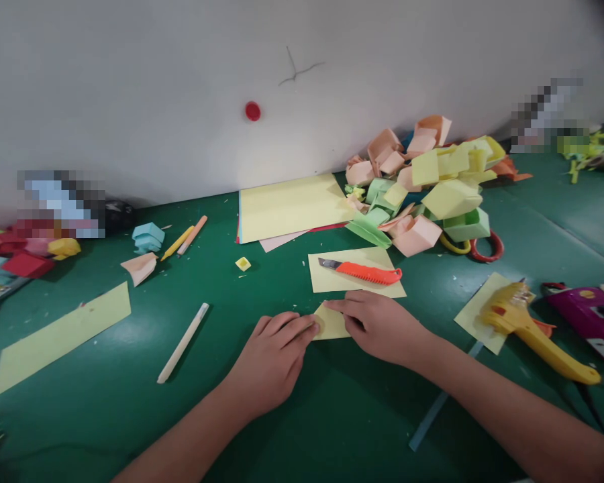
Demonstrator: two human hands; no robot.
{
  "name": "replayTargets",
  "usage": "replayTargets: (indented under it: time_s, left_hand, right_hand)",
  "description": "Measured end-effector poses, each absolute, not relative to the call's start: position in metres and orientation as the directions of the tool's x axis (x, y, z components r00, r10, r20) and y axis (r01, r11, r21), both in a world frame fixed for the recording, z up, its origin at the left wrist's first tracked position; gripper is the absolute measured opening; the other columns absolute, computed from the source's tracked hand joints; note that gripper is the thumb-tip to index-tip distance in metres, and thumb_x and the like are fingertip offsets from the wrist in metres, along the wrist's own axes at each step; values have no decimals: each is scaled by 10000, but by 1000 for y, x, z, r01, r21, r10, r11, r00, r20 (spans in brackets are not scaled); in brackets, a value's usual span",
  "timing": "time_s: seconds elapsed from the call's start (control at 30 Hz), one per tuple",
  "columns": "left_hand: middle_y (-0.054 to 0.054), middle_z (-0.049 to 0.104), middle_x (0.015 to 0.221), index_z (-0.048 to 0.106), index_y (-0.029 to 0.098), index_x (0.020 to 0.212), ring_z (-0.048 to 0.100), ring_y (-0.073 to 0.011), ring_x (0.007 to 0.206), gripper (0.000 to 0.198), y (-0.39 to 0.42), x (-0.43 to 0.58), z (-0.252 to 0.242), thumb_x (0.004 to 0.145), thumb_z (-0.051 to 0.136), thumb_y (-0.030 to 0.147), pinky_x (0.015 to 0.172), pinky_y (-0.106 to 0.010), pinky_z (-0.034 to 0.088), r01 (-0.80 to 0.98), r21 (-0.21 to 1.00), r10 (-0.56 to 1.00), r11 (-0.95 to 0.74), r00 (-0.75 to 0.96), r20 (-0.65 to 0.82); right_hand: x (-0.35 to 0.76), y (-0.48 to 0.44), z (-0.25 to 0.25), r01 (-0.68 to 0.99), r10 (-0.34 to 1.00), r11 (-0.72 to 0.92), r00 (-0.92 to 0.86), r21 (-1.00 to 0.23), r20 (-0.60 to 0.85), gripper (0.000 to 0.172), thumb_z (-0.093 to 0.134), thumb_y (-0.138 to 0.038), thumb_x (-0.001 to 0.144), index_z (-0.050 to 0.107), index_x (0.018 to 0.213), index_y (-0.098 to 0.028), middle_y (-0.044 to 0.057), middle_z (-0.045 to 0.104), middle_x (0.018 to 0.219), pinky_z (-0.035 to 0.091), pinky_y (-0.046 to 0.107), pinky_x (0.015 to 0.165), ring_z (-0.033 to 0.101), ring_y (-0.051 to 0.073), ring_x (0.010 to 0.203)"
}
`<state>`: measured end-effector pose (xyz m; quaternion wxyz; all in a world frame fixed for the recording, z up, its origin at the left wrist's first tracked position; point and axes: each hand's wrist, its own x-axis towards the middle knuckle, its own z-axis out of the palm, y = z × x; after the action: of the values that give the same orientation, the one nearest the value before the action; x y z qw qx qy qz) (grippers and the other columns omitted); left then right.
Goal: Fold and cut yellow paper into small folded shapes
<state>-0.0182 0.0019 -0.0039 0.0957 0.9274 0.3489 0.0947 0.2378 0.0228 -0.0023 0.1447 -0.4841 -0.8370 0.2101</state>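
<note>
A small yellow paper piece (332, 324) lies on the green table (131, 402) between my hands. My left hand (274, 355) presses its fingertips on the paper's left edge, fingers curled and close together. My right hand (377, 325) lies over the paper's right side, its forefinger stretched along the top edge. Just behind them an orange utility knife (365, 270) rests on a yellow sheet (355, 272), blade pointing left.
A heap of folded paper boxes (423, 188) sits at the back right with scissors (476, 247) under it. A yellow glue gun (531, 329) and a purple one (586, 315) lie right. A white stick (182, 343), a yellow strip (60, 339), pencils (185, 240) and a paper stack (292, 206) lie left and behind.
</note>
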Motion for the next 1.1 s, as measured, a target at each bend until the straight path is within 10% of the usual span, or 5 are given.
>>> replayTargets:
  time_s: [1.1]
  left_hand:
    - [-32,558,1483,483,241,1482,484,-260,1295,523,1,-18,0,976,435,116,991,-434,424,608,242,640,-756,764,84]
  right_hand:
    - [240,25,-3,751,862,468,-503,-466,55,350,464,-221,1008,682,1282,-225,82,709,978,519,338,767,679,226,893]
